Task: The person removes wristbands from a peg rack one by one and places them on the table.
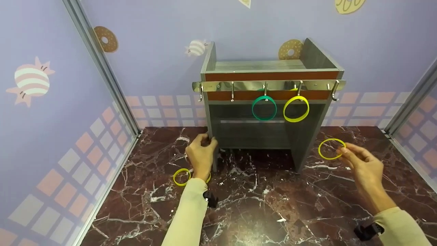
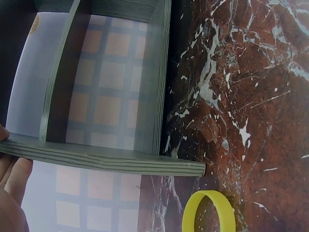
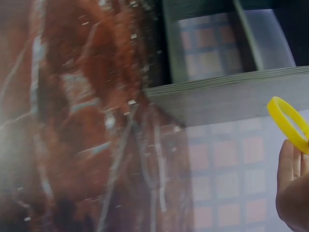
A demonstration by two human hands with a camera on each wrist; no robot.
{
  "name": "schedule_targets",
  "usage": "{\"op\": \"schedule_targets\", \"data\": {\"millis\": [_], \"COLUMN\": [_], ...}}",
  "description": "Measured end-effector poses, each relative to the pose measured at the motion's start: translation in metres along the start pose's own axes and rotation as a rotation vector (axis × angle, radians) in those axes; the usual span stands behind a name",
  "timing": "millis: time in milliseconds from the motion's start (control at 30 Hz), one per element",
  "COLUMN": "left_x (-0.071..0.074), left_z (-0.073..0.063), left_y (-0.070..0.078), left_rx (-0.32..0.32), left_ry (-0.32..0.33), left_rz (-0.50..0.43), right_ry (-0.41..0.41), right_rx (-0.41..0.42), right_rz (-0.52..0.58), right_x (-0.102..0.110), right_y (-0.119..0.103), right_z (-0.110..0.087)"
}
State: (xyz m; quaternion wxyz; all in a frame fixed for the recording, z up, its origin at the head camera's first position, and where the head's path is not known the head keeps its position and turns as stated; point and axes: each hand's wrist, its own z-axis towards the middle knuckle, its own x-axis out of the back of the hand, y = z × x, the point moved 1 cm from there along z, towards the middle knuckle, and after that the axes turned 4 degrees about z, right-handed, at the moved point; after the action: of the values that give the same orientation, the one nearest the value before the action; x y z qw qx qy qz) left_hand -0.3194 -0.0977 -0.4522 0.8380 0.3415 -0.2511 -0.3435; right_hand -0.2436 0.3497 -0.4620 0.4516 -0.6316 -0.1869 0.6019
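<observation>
My left hand [image 1: 200, 155] grips the front edge of the left side panel [image 2: 106, 160] of a grey wooden rack, the thumb on the inner face. To the right of the rack, my right hand [image 1: 366, 168] pinches a thin yellow ring [image 1: 319, 150] between thumb and fingers, held up in the air. From a metal hook rail [image 1: 249, 86] across the rack's front hang a green ring [image 1: 264, 119] and a yellow ring [image 1: 296, 120], each on its own hook. Another yellow ring [image 1: 174, 178] lies by my left wrist, and one more is mostly hidden behind that wrist.
The rack [image 1: 273, 76] stands on a dark red marbled table [image 1: 245, 212] close to the patterned back wall [image 1: 157, 61]. Hooks at both ends of the rail and one left of the green ring hold no rings. Metal posts [image 1: 106, 71] border the space on either side.
</observation>
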Motion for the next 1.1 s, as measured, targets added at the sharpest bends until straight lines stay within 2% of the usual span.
{"op": "schedule_targets", "data": {"millis": [133,300,567,867,1100], "left_x": [0.001,0.0,-0.001,-0.001,0.001], "left_z": [0.0,0.0,-0.001,-0.001,-0.002], "left_y": [0.001,0.002,0.001,0.0,0.002], "left_rx": [0.02,0.035,0.037,0.029,0.037], "left_ry": [-0.012,-0.01,0.002,0.014,-0.008], "left_rz": [-0.008,-0.011,-0.018,-0.022,-0.026], "right_ry": [0.014,-0.005,-0.019,-0.083,-0.119], "right_rx": [-0.052,-0.1,-0.169,-0.259,-0.321], "right_rz": [-0.115,-0.211,-0.306,-0.448,-0.527], "right_x": [0.011,0.022,0.031,0.036,0.04], "right_y": [0.013,0.026,0.042,0.054,0.059], "right_z": [-0.001,-0.003,-0.004,-0.005,-0.007]}}
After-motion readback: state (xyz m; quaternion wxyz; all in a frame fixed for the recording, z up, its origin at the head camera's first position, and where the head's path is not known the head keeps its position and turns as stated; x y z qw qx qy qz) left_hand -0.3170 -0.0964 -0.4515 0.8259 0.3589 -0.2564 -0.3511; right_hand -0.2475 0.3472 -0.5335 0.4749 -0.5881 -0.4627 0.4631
